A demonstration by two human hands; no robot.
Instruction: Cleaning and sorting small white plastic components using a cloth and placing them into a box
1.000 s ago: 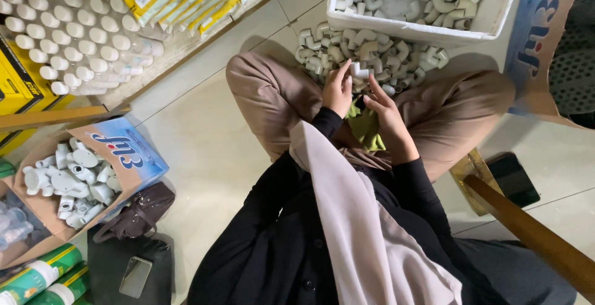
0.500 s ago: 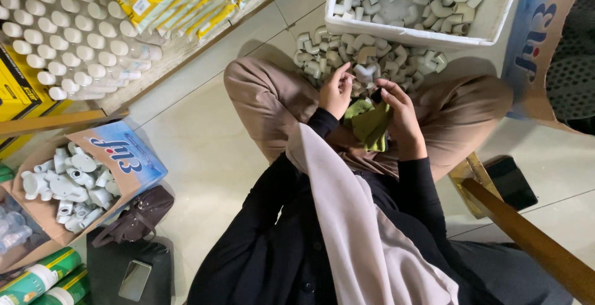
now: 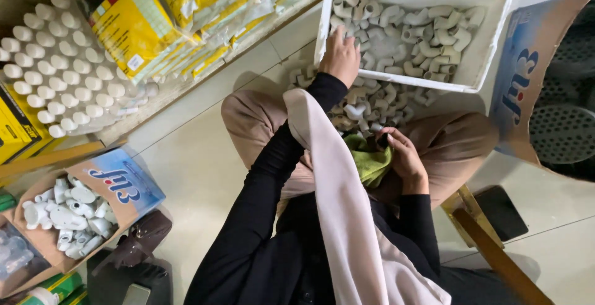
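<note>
My left hand (image 3: 339, 54) reaches forward over the near left rim of a white box (image 3: 489, 51) that holds several white elbow pipe fittings (image 3: 427, 32). Its fingers rest among the fittings, and its palm is hidden, so any hold is unclear. My right hand (image 3: 406, 156) stays in my lap, gripping a green cloth (image 3: 370, 161). A loose pile of white fittings (image 3: 372, 100) lies on the floor between my crossed legs, just ahead of the cloth. A pale scarf (image 3: 347, 206) hangs down my front.
A cardboard box of white fittings (image 3: 68, 215) stands at the left. Rows of white caps (image 3: 62, 63) and yellow packets (image 3: 142, 26) lie at the far left. A tilted carton (image 3: 533, 76) stands at the right, a wooden stool leg (image 3: 489, 249) beside my right knee.
Both hands were together over my lap on a fitting and the cloth. My left hand has since stretched forward to the white box, while my right hand stayed on the cloth.
</note>
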